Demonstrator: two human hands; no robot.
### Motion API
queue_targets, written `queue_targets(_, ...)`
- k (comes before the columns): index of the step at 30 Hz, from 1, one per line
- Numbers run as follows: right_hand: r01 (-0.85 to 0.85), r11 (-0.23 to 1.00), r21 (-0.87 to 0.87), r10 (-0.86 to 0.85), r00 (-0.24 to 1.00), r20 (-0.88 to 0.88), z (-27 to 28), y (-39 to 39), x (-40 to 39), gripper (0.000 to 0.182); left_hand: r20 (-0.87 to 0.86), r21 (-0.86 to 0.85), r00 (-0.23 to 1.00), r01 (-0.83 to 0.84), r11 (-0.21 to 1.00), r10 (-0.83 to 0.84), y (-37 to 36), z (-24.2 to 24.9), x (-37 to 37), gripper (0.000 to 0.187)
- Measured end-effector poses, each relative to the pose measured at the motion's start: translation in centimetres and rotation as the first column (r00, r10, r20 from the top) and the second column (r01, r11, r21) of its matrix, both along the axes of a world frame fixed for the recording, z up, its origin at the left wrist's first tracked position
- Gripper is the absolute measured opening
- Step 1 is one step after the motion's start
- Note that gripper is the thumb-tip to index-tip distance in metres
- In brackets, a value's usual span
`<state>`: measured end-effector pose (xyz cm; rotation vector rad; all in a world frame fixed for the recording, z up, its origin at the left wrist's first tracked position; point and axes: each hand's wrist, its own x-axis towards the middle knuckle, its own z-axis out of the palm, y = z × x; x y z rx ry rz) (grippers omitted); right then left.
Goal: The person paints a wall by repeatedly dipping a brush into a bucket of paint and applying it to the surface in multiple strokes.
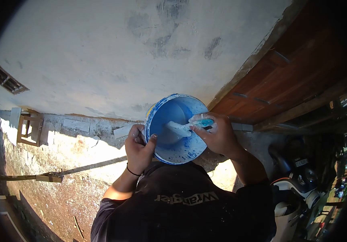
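Note:
A blue bucket (197,150) with paint smears on its inner wall is held up in front of my chest, its mouth toward me. My left hand (139,147) grips the bucket's left rim, thumb over the edge and fingers outside. In my right hand (218,135) is a paintbrush (202,122) with a turquoise handle, gripped over the bucket's right side. White paint coats the brush head, which points into the bucket toward the pale liquid (167,135). White smears show on my right fingers.
A white wall (101,52) with grey patches rises ahead. Right of it is a brown wooden door (278,80). A small wooden stool (29,130) stands at the far left, near a wooden bar (48,178). A motorcycle (302,177) is parked at right.

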<state>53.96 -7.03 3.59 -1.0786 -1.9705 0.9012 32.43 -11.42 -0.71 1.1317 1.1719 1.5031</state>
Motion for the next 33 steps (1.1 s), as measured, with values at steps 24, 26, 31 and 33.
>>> queue_targets(24, 0.054, 0.998, 0.036, -0.05, 0.992, -0.112, -3.6, -0.6, -0.8, 0.017, -0.014, -0.108, 1.0, -0.002, 0.994, 0.001, 2.0, -2.4, -0.3, 0.016)
queue_targets(26, 0.072, 0.996, -0.048, -0.078, 0.987, -0.142, -3.4, 0.1, -0.5, 0.017, -0.025, -0.144, 0.999, 0.029, 0.989, -0.033, 2.1, -2.3, -0.1, 0.017)
queue_targets(31, 0.071, 0.981, 0.179, -0.063, 0.997, -0.05, -3.1, 0.0, 0.7, 0.018, 0.005, -0.131, 1.0, 0.015, 0.991, -0.014, 2.3, -2.3, 1.0, 0.017)
queue_targets(33, 0.093, 0.988, -0.122, -0.12, 0.964, -0.238, -1.9, 0.1, 1.5, 0.017, -0.009, -0.114, 1.0, 0.018, 0.993, -0.019, 2.4, -2.0, 1.4, 0.016)
